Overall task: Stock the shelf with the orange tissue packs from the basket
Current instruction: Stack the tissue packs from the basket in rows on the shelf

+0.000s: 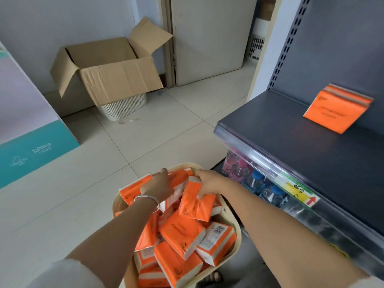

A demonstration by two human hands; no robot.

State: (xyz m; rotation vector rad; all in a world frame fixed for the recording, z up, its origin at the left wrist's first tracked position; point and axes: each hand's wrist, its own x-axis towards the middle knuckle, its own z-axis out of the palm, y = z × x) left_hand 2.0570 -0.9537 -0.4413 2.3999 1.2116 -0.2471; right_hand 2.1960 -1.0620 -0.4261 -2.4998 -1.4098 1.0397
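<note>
A cream basket (233, 223) on the floor below me is heaped with several orange tissue packs (182, 233). My left hand (159, 185), a silver bangle on its wrist, reaches into the far side and its fingers curl over an orange pack (135, 188). My right hand (207, 183) grips another orange pack (196, 204), tilted up above the heap. On the dark grey shelf (280, 129) to the right lies a small stack of orange packs (337, 110) near the back panel.
Water bottles (255, 181) stand on the lower shelf under a clear price rail. An open cardboard box (108, 73) sits on a white lattice bin (124, 107) by the wall. A teal and white carton (27, 129) stands at left. Pale floor tiles lie between.
</note>
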